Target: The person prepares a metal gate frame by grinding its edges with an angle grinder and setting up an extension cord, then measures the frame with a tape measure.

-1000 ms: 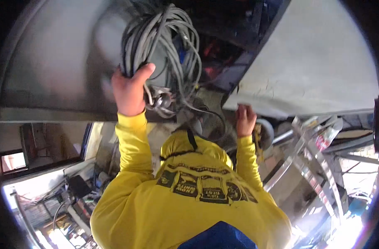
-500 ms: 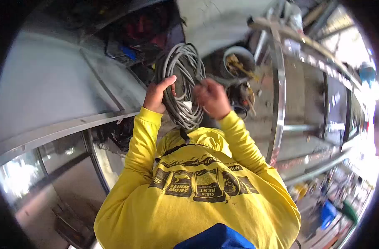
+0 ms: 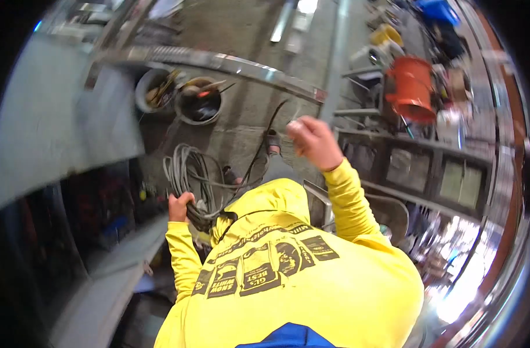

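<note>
My left hand (image 3: 181, 207) is wrapped round the lower left side of a coil of grey cable (image 3: 202, 191). The coil hangs in several loops beside my yellow shirt (image 3: 299, 278). A loose dark strand (image 3: 260, 152) runs from the coil past my shoe (image 3: 272, 139) and ends curving upward over the floor. Raised to the right, apart from the coil, my right hand (image 3: 315, 142) has its fingers curled closed. What it holds, if anything, I cannot make out; the hand is slightly blurred.
Two buckets stand ahead to the left, one with tools (image 3: 157, 90), one dark inside (image 3: 199, 107). A metal frame bar (image 3: 218, 61) crosses behind them. An orange bucket (image 3: 411, 88) sits at the right above a framed panel (image 3: 410, 168). Grey sheet panels (image 3: 62, 127) stand at the left.
My view has swung to the right. My right hand has moved from beside the coil out to the right. The coil, still in my left hand, now hangs lower, with a strand trailing out.
</note>
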`<state>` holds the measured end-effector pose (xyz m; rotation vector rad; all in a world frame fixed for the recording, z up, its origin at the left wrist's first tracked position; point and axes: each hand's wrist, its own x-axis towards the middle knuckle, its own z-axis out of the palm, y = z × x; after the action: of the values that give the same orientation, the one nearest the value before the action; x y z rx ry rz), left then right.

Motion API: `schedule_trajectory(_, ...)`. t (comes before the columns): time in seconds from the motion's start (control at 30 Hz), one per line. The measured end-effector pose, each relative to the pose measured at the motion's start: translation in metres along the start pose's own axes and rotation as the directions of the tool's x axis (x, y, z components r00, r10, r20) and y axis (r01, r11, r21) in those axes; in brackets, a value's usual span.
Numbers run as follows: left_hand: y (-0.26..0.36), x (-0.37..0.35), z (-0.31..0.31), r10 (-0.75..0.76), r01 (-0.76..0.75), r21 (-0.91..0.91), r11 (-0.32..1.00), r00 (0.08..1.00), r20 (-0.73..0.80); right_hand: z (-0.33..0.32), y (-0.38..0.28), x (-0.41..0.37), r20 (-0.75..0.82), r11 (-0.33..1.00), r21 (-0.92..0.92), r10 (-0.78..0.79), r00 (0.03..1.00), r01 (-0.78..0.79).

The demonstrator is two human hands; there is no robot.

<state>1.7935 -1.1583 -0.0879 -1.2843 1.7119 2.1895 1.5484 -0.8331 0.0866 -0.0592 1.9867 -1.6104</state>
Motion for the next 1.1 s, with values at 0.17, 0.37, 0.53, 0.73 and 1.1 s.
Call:
schedule_trajectory(0.17, 0.000, 0.049, 0.105, -0.187, -0.036, 0.537, 0.843, 0.916, 0.355, -0.070, 0.104, -0.029, -0.232, 0.666, -0.708, 0.096, 0.968, -0.236)
schedule_trajectory(0.37, -0.022, 0.055, 0.298, -0.598, -0.367, 0.885, 0.288, 0.653, 0.465, -0.193, 0.203, -0.063, -0.247, 0.531, -0.587, 0.602, 0.760, -0.611)
schedule_trajectory(0.53, -0.126, 0.076, 0.380, -0.627, -0.605, 0.796, -0.031, 0.632, 0.456, -0.291, 0.244, -0.089, -0.446, 0.517, -0.446, 0.579, 0.682, -0.730)
schedule_trajectory(0.73, -0.109, 0.066, 0.502, -0.573, -0.555, 0.830, 0.043, 0.667, 0.476, -0.348, 0.226, -0.114, -0.734, 0.713, -0.253, 0.299, 0.610, -0.654)
schedule_trajectory(1.1, -0.135, 0.101, 0.636, -0.152, -0.215, 0.834, 0.509, 0.931, 0.332, -0.374, 0.143, -0.080, -0.707, 0.942, -0.025, 0.220, 0.672, -0.336)
